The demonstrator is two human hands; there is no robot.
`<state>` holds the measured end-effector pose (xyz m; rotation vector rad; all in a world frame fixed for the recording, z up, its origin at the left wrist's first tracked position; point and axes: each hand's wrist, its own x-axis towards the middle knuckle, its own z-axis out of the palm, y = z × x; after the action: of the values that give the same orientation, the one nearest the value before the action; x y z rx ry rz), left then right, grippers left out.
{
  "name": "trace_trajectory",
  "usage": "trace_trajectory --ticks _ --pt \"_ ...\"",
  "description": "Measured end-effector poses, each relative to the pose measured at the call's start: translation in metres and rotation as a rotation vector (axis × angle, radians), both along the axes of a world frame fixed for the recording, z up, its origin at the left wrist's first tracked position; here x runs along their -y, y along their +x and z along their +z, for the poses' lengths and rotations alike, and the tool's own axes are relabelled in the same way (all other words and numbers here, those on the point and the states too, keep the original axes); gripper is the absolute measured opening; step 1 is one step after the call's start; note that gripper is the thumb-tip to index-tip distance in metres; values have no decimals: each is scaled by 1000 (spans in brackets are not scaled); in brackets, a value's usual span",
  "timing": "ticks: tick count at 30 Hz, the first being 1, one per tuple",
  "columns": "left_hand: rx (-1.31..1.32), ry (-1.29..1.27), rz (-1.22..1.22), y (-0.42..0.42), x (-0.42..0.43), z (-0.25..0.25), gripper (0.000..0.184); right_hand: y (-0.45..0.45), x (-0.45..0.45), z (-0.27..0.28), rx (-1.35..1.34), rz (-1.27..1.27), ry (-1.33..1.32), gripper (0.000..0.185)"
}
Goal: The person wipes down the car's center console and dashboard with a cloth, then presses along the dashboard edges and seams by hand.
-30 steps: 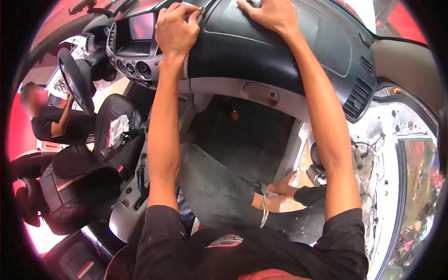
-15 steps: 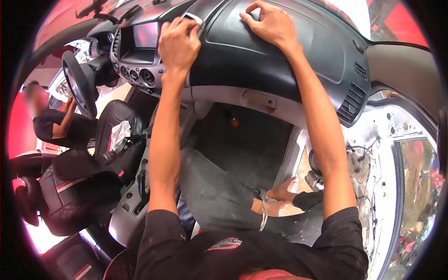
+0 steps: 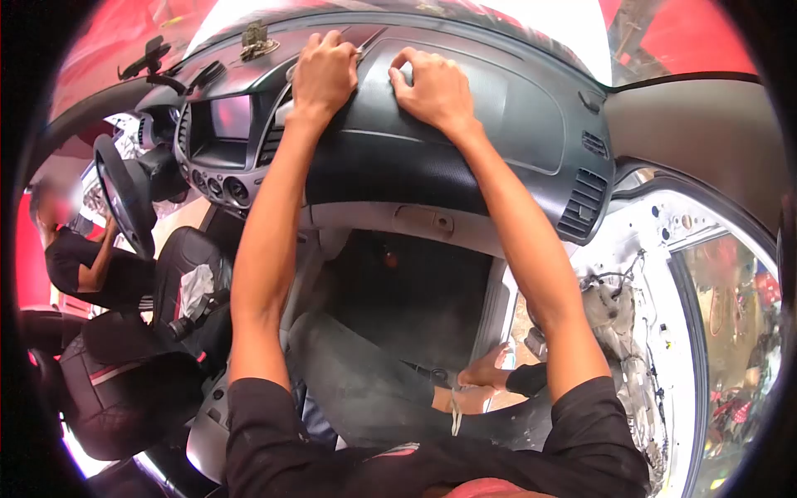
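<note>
My left hand [image 3: 325, 79] is on top of the dashboard [image 3: 390, 158], by the seam between the centre section and the passenger-side panel. Its fingers are curled down, and a thin edge shows beside the fingertips; what they grip is mostly hidden. To its right, my right hand [image 3: 436, 90] rests on the smooth passenger-side panel [image 3: 523, 116]. The thumb and forefinger of that hand are bent and apart, with nothing visible between them. Just left of my left wrist is the grey centre console trim with its screen [image 3: 231, 118].
A person [image 3: 79, 257] in a dark shirt is beyond the steering wheel [image 3: 124, 195]. A small rough object [image 3: 257, 41] sits on the dash top near a phone mount [image 3: 148, 60]. The door [image 3: 681, 332] at right has its inner panel off, with wires exposed.
The view has shifted, so the dashboard appears lower and further left. My left hand has moved farther up the seam. The right hand stays bent on the panel, now closer to the left.
</note>
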<state>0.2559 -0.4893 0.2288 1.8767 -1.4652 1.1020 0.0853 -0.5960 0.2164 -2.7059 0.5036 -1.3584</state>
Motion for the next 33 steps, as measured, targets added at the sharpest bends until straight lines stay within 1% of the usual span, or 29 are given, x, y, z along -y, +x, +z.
trace_trajectory --ticks 2,4,7,10,14,19,22,25,28,31,33 --pt "12 111 -97 18 30 11 17 1 0 -1 12 -4 -13 21" --pt "17 136 -101 35 67 19 18 0 -2 6 -20 -24 40 20" --pt "-3 160 -80 37 87 19 20 -2 1 2 -4 -19 75 19" --pt "-13 160 -62 29 66 15 20 -12 2 1 24 30 106 18" --pt "52 129 -41 5 0 2 18 -14 0 3 46 34 144 19" --pt "59 12 40 -42 -81 -31 19 -15 3 -1 54 66 143 20" --pt "36 -88 126 -62 -106 -57 19 -11 4 -5 80 64 95 19" --pt "10 -123 212 -71 -101 -63 18 -7 2 -7 83 26 46 18" --pt "48 -111 249 -57 -69 -43 17 -7 0 -8 78 17 -9 16" --pt "53 -21 266 -40 -28 -21 18 -7 4 -10 88 22 -7 16" --pt "58 -17 260 -42 -29 -21 18 -11 6 -10 66 15 23 16"
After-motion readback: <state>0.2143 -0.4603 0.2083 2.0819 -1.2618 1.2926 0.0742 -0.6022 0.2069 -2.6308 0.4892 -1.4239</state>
